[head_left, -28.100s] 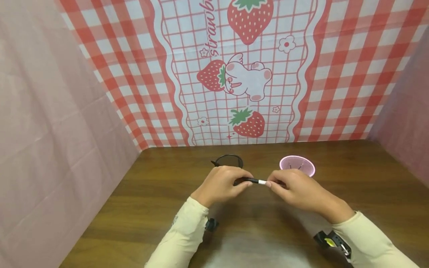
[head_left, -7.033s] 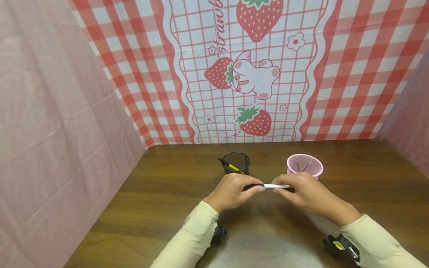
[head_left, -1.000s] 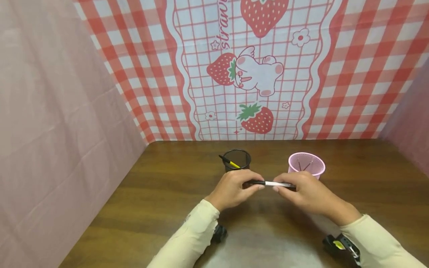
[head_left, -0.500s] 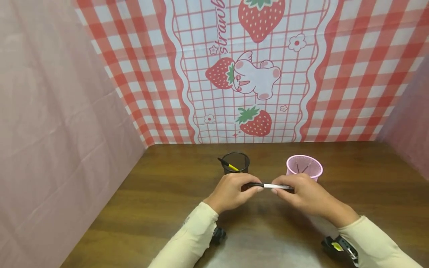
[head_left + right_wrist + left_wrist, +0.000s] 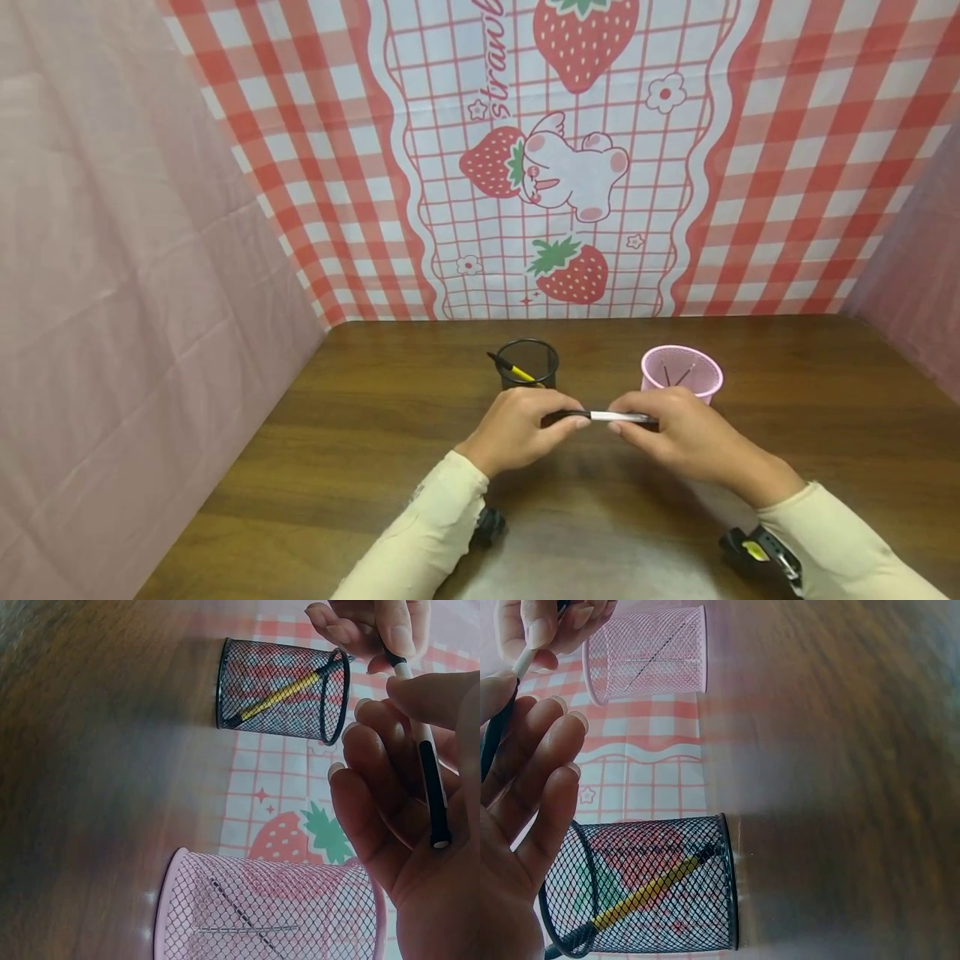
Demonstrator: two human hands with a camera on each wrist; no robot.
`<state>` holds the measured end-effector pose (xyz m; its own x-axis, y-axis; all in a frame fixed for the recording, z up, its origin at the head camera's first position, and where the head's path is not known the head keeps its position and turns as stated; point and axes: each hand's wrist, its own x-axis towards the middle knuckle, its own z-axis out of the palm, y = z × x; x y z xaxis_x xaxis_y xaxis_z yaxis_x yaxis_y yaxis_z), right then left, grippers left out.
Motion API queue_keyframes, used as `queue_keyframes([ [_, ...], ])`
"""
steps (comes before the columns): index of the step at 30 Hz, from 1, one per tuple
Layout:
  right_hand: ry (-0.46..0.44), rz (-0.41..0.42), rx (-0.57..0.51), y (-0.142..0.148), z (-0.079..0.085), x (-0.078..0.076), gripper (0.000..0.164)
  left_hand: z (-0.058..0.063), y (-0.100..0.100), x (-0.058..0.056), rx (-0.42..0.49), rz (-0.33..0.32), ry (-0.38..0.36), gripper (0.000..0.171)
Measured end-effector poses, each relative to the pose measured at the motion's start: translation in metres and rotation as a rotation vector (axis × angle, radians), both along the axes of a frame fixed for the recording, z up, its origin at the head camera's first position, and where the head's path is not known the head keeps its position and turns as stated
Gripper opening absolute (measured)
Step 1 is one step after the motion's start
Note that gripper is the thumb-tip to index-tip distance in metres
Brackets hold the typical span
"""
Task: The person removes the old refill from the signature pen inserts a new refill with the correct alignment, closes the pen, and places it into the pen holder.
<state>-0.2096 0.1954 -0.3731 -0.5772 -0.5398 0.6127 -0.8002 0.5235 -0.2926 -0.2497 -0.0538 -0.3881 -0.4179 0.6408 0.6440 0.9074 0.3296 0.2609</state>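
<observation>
Both hands hold one slim black-and-white pen level between them, above the table. My left hand pinches its black end between thumb and fingers. My right hand pinches the white part; in the right wrist view the pen runs on along the palm to a dark tail end. Behind the left hand stands a black mesh pen cup, with a yellow-and-black pen leaning inside. A pink mesh pen cup stands behind the right hand and has two thin dark sticks in it.
Both cups stand on a dark brown wooden table. A red-and-white checked strawberry cloth hangs at the table's back edge. Pale pink cloth walls the left side, and a similar one the right.
Compared with 28 seconds ago, more of the pen's white part shows between the hands, and the black cup with its yellow pen is less covered. Over the last second, the hands hold their grip.
</observation>
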Motion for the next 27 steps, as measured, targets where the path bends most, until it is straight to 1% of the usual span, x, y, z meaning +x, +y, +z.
queue_keyframes([
  [9, 0.027, -0.005, 0.013, -0.0013, -0.0001, -0.0002, 0.022, -0.0012, -0.0001, 0.0000, -0.026, 0.004, 0.011, 0.015],
  [13, 0.020, -0.006, 0.017, -0.0015, 0.0000, -0.0004, 0.020, -0.0009, 0.0005, -0.0010, -0.046, 0.014, -0.020, 0.021],
  [16, 0.016, -0.006, 0.015, -0.0021, -0.0002, 0.0000, 0.020, -0.0004, 0.0009, -0.0007, -0.050, 0.007, -0.054, 0.026],
  [18, 0.013, -0.008, 0.016, -0.0027, -0.0005, 0.0001, 0.020, -0.0004, 0.0006, -0.0002, -0.047, 0.003, -0.060, 0.027],
  [27, 0.010, -0.026, 0.019, -0.0020, -0.0025, 0.0002, 0.018, -0.0030, 0.0036, 0.0005, -0.012, 0.011, -0.053, 0.017],
])
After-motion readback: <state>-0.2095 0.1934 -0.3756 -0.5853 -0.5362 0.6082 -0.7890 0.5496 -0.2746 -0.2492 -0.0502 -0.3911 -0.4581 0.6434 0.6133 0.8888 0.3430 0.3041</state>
